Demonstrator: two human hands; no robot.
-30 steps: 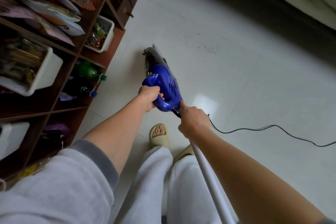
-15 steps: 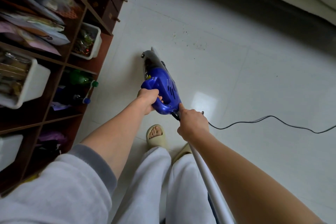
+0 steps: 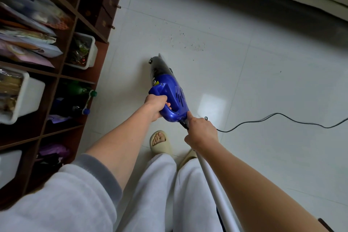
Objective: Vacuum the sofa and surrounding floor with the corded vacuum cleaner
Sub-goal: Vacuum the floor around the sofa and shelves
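Shelf unit [image 3: 56, 73] slid leftward; left hand [image 3: 155, 104] grips vacuum [image 3: 173, 98] handle, right hand [image 3: 201, 132] clamps white tube [image 3: 216, 190].

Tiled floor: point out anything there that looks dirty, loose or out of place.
Dark crumbs and specks are scattered on the white tiled floor ahead of the blue handheld vacuum cleaner. Its thin black power cord trails loose across the tiles.

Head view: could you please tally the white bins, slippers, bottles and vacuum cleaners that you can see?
White bins: 3
Slippers: 2
Bottles: 2
Vacuum cleaner: 1
Total: 8
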